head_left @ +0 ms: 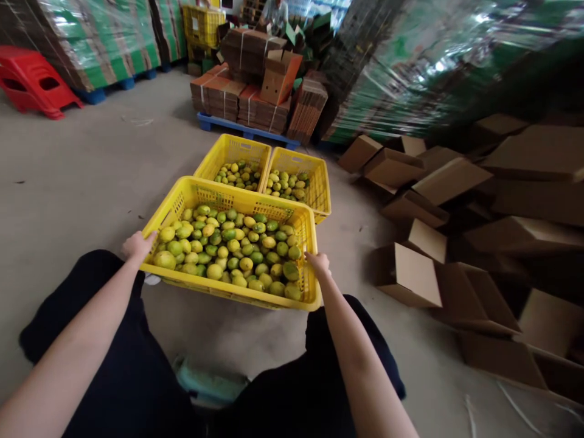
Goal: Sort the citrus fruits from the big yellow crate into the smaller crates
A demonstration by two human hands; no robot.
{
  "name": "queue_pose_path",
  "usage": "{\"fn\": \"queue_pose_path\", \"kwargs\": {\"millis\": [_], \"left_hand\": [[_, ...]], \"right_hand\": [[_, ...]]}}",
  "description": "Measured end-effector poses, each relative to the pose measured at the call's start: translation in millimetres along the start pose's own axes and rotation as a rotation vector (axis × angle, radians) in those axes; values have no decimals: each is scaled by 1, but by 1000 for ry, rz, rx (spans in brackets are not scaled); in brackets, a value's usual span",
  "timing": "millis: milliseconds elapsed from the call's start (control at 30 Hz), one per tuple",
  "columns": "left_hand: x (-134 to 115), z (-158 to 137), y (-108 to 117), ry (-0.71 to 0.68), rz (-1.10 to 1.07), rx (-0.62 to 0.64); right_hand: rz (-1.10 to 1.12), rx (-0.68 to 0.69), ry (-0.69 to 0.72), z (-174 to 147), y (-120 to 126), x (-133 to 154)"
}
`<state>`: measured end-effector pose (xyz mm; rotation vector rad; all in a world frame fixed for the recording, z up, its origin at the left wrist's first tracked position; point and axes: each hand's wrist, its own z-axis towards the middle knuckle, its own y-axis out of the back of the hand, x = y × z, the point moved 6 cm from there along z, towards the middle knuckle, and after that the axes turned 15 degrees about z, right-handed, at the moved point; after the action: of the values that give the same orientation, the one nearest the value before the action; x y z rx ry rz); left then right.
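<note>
A yellow plastic crate [237, 194] is in front of my knees, with many green and yellow lemons [232, 243] spread inside it. My left hand [138, 247] is closed on the crate's left end, fingers wrapped over the side. At the opposite end my right hand [318, 265] grips the right side, with its fingertips hidden in the crate wall. Just beyond are two more yellow crates, the left one [205, 159] and the right one [322, 188], each with lemons in it. The near crate overlaps their front edges in view; whether it rests on them I cannot tell.
Open cardboard boxes [415, 274] lie heaped on the right. Ahead, a blue pallet [246, 131] bears bundled flat cartons [219, 94]. A red stool [39, 82] stands at the far left. Wrapped green stacks [104, 42] line the back, where a person [276, 13] is partly visible.
</note>
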<state>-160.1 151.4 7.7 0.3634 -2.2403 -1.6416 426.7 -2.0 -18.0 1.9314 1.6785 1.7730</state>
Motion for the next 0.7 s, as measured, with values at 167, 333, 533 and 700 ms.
{"fn": "queue_pose_path", "kwargs": {"millis": [167, 333, 533, 700], "left_hand": [[-3, -3, 14, 144, -87, 18], [0, -8, 17, 122, -233, 5], [-8, -30, 16, 67, -179, 64], [-8, -57, 6, -61, -38, 112]], "right_hand": [[-29, 67, -125, 10, -7, -17], [-43, 21, -81, 6, -1, -25], [-41, -58, -50, -7, 26, -52], [-50, -107, -74, -17, 51, -80]]}}
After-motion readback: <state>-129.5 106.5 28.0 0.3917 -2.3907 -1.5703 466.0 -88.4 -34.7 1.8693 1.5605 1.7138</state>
